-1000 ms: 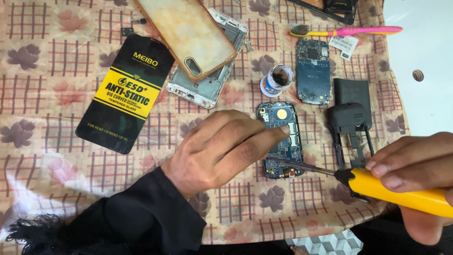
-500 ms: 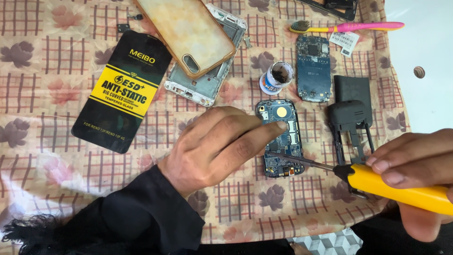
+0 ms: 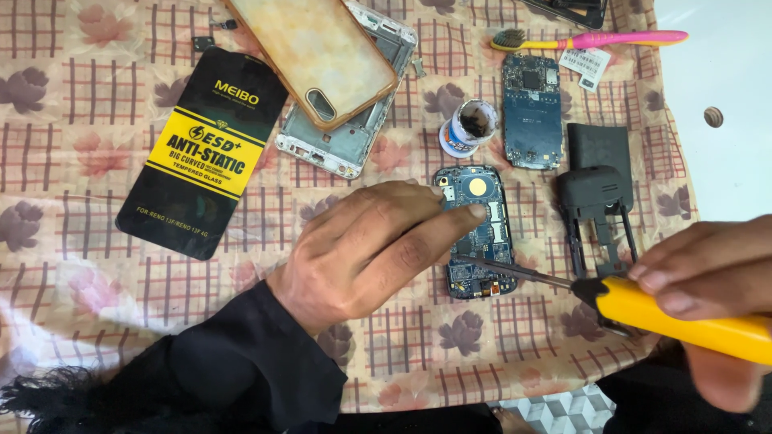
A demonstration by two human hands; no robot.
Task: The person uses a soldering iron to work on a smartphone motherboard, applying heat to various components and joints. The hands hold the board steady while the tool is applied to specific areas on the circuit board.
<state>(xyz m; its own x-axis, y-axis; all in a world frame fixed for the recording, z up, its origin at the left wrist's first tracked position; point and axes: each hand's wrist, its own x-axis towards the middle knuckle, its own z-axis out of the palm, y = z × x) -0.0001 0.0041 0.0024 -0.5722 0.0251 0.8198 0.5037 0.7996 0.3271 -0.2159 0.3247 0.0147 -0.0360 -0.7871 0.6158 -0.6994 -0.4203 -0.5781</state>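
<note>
Head view: the left hand [image 3: 378, 249] has slid a little to the right, and its fingers now press flat on the blue circuit board [image 3: 480, 233] near the middle of the surface. The right hand [image 3: 708, 289] stays curled around the yellow tool [image 3: 683, 317], tip on the board, so the work goes on. A flowery checked cloth [image 3: 72, 120] covers the surface; a pink toothbrush [image 3: 595, 38] lies by the far edge.
</note>
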